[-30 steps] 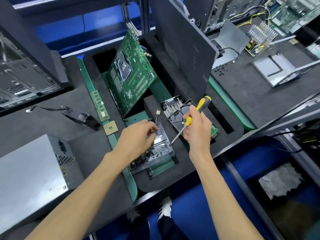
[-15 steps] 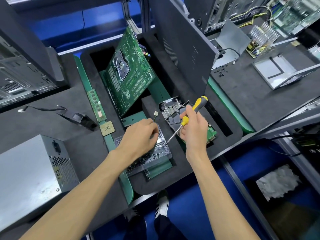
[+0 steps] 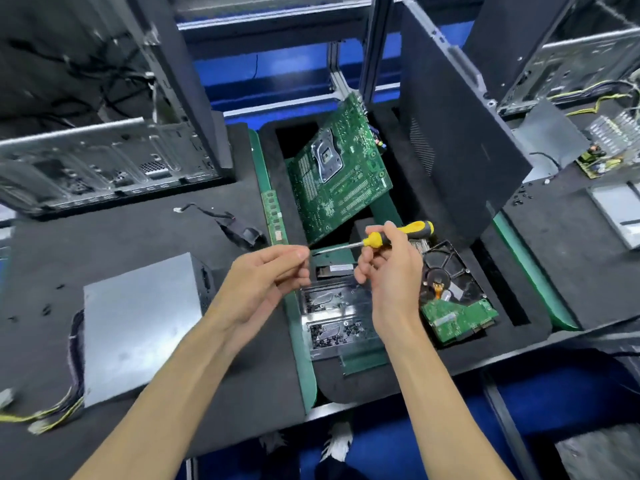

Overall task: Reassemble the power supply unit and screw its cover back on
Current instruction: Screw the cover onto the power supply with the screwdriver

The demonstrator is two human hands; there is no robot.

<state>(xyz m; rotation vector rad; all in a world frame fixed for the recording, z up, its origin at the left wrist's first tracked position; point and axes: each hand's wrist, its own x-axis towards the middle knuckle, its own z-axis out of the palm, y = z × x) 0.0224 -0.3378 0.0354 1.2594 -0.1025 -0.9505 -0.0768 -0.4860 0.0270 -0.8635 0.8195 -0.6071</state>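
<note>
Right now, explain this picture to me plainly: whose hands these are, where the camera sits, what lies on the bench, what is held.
No machine here: a person's two bare hands, filmed from a camera on their head looking down. The right hand grips a yellow-handled screwdriver. The left hand pinches at its tip; whether it holds a screw is too small to tell. Below lies a clear tray of screws. The grey power supply unit sits left, a hard drive right, a green motherboard leaning behind.
</note>
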